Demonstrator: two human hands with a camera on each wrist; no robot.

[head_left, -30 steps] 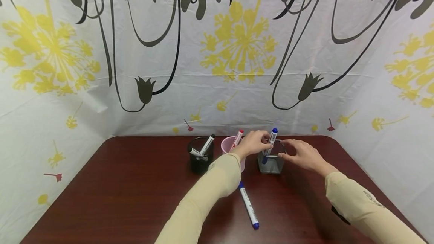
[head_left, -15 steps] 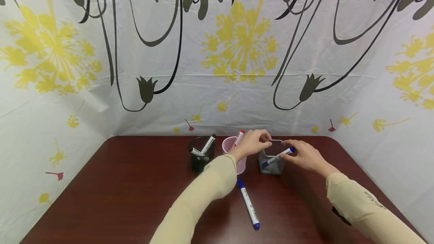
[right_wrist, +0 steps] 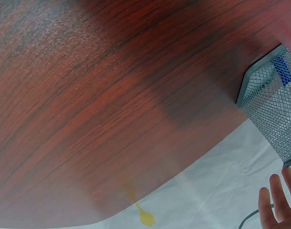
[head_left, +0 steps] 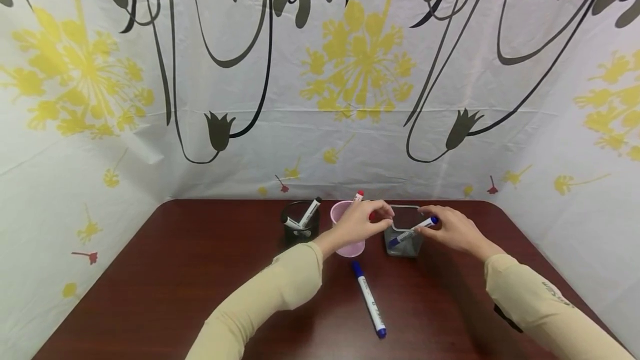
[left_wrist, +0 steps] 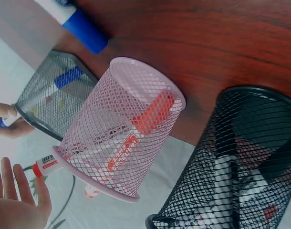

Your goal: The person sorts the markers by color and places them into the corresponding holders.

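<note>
My right hand holds the right side of a grey mesh pen holder, thumb at the near rim and fingers at the far rim. A blue-capped whiteboard marker leans inside it, its upper end by my right thumb. My left hand is between that holder and a pink mesh cup, holding nothing; in the left wrist view its fingers are spread. Red-capped markers stand in the pink cup, partly hidden by my left hand in the head view.
On the left stands a black mesh cup with black-capped markers. Another blue marker lies on the dark red table, in front of the cups. A patterned white cloth hangs behind the table.
The blue marker left my left fingers and tipped rightward inside the grey holder. My left hand has since drawn back to the left. The right hand stays at the holder's rim.
</note>
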